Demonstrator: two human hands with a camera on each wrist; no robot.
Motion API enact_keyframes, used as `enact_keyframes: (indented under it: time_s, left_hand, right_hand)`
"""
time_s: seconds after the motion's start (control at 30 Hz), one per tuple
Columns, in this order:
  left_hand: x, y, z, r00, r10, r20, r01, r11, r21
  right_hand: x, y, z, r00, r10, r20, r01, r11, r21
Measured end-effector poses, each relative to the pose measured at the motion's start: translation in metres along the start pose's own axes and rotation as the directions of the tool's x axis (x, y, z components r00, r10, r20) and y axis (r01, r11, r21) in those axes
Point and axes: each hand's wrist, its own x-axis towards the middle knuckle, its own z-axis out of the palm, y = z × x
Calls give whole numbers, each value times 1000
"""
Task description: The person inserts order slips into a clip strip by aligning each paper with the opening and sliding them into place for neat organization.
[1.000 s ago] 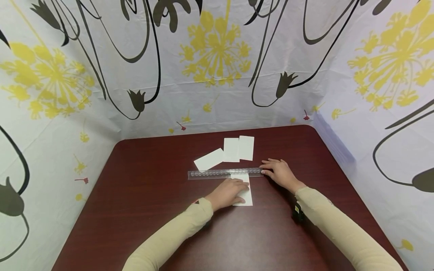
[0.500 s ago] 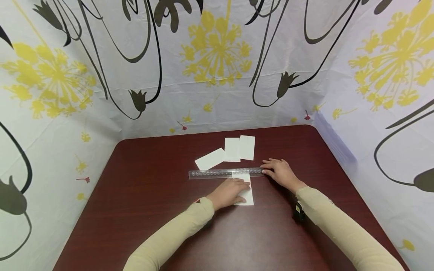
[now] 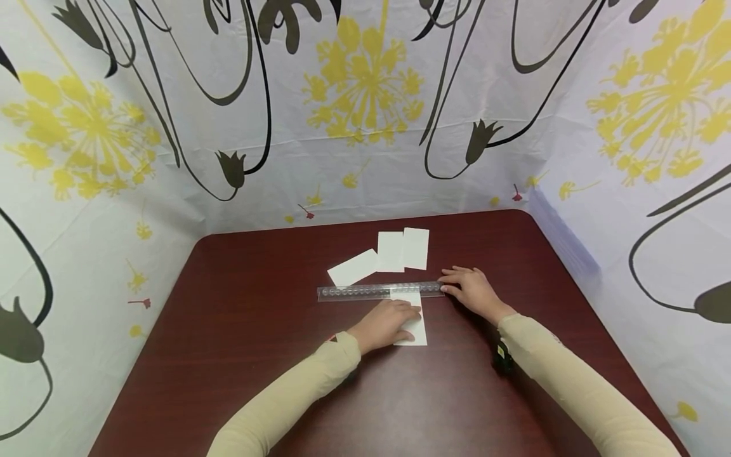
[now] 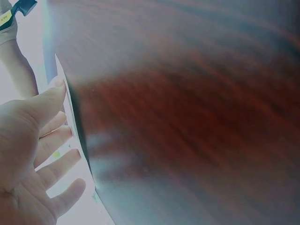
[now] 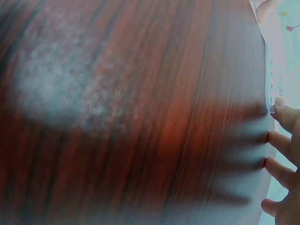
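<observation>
A clear plastic ruler (image 3: 354, 292) lies crosswise on the dark red-brown table (image 3: 240, 343). Its right part overlaps the top of a white card (image 3: 415, 330). My left hand (image 3: 384, 325) rests on that card below the ruler, hiding its left side; the left wrist view shows this hand's fingers (image 4: 57, 140) spread. At the ruler's right end is my right hand (image 3: 471, 293), its thumb touching the corner. In the right wrist view, that hand's other fingers (image 5: 279, 171) are spread at the table surface, away from the ruler.
Behind the ruler lie more white cards: a tilted one (image 3: 353, 269) close to its upper edge, an upright one (image 3: 391, 252) and another (image 3: 415, 249) beside it. Patterned white cloth (image 3: 365, 184) surrounds the table's back and sides. A dark wrist camera (image 3: 502, 358) sits under the right sleeve.
</observation>
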Motion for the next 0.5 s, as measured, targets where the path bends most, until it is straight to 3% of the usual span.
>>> enact_keyframes:
  time_s: [0.5]
  left_hand:
    - [3,2,1,1000,4,-9,-4,1000,4]
  right_hand:
    - [0,1,1,1000,4,-3,-4,1000,-4]
